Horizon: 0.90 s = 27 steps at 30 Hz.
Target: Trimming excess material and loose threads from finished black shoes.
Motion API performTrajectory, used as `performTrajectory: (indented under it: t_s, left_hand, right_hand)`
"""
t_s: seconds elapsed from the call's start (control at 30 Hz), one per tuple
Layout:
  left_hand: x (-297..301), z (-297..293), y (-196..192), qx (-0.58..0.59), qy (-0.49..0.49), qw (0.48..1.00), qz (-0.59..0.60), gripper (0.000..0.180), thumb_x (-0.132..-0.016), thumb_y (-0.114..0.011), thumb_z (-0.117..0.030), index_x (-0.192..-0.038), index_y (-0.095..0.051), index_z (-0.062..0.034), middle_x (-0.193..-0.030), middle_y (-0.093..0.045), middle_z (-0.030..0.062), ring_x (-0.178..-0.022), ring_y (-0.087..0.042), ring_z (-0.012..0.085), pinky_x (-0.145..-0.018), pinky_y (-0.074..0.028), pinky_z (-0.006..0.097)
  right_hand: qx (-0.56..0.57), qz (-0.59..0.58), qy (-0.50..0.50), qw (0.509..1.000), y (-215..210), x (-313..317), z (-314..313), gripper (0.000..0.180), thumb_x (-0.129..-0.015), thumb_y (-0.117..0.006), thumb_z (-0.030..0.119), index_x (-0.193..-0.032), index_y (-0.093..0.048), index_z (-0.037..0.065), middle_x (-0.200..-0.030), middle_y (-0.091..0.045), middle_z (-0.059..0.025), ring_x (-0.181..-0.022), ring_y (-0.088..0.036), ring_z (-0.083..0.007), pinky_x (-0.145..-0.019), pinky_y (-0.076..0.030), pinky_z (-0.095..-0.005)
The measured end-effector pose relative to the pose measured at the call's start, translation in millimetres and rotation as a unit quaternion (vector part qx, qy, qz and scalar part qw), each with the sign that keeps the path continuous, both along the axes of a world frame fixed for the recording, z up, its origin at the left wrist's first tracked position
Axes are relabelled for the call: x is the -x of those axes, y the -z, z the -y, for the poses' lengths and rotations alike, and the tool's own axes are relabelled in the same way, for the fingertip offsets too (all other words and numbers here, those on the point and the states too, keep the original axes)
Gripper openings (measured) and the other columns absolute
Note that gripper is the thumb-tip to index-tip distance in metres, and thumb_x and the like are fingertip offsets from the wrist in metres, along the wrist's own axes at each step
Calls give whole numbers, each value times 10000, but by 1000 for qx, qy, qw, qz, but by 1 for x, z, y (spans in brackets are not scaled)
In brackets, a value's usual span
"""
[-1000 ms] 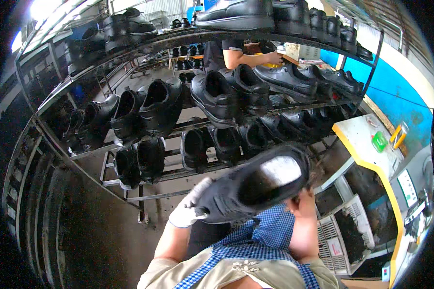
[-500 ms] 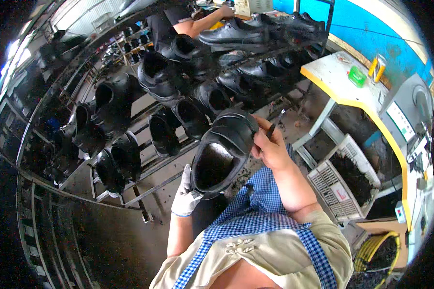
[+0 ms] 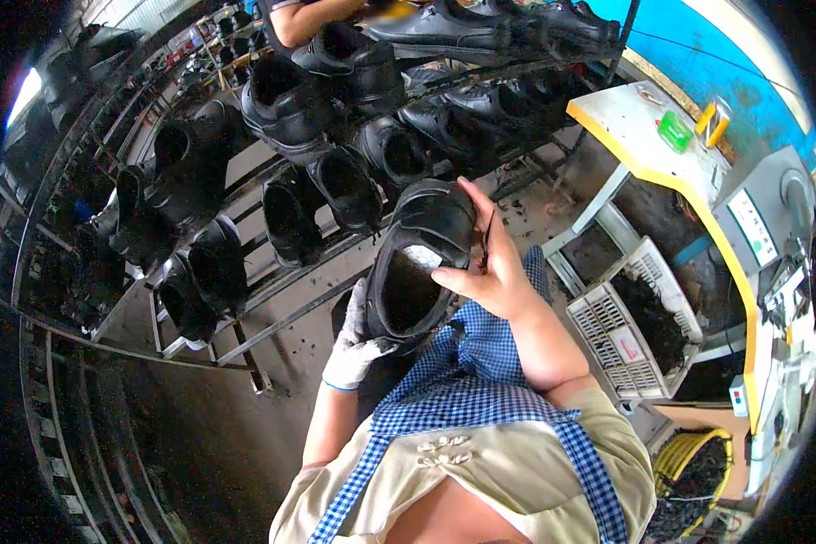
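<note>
Behind, racked black shoes (image 3: 290,100); both hands' fingers (image 3: 467,276) grip a black shoe (image 3: 422,263).

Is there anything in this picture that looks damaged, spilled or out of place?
Nothing looks damaged. The black shoe is held between the gloved left hand and the bare right hand. One oddity: dark scraps lie scattered on the floor under the shoe rack, beside a white crate holding similar scraps.
</note>
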<state>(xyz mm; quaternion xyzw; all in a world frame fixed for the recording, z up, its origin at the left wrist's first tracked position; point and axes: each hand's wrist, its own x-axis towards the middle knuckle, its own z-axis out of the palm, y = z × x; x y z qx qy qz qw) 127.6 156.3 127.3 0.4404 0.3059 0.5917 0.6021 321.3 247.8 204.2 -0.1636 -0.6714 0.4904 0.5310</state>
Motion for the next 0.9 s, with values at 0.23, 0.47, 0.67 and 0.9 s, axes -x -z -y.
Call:
performTrajectory:
  t_s: [0.23, 0.47, 0.67, 0.9]
  left_hand:
    - [7, -1, 18, -7, -20, 1000, 12, 979, -620, -794, -189, -1429, -248, -106, -1423, -353, 114, -1298, -369, 277, -1055, -332, 403]
    - [14, -2, 27, -21, -11, 1000, 11, 994, -606, -800, -222, -1422, -256, -60, -1421, -357, 105, -1318, -335, 260, -1090, -263, 384]
    - [11, 0, -14, -142, -36, 988, 51, 1082, -700, -788, -290, -1469, -43, -133, -1479, -231, 155, -1350, -269, 318, -1095, -229, 448]
    - [4, -20, -29, -119, -162, 975, -94, 967, -702, -766, -337, -1424, -213, -9, -1375, -402, 147, -1258, -415, 250, -1040, -340, 351]
  right_hand:
    - [15, -1, -15, 1000, -3, 6, 3, 924, -680, -743, 69, -1411, -183, -2, -1318, -423, -143, -1209, -441, -219, -1030, -326, -351]
    - [23, -59, -15, 998, -2, 9, 3, 896, -675, -741, 55, -1395, -210, 1, -1276, -463, -138, -1164, -488, -214, -1008, -369, -351]
    - [-78, 51, 19, 995, 6, 20, 4, 859, -619, -758, 57, -1361, -326, 30, -1091, -606, -144, -968, -609, -191, -880, -465, -318]
    - [-42, 195, -51, 979, 12, 20, 6, 944, -571, -829, 95, -1371, -331, 34, -1261, -459, -98, -1092, -523, -202, -940, -412, -325]
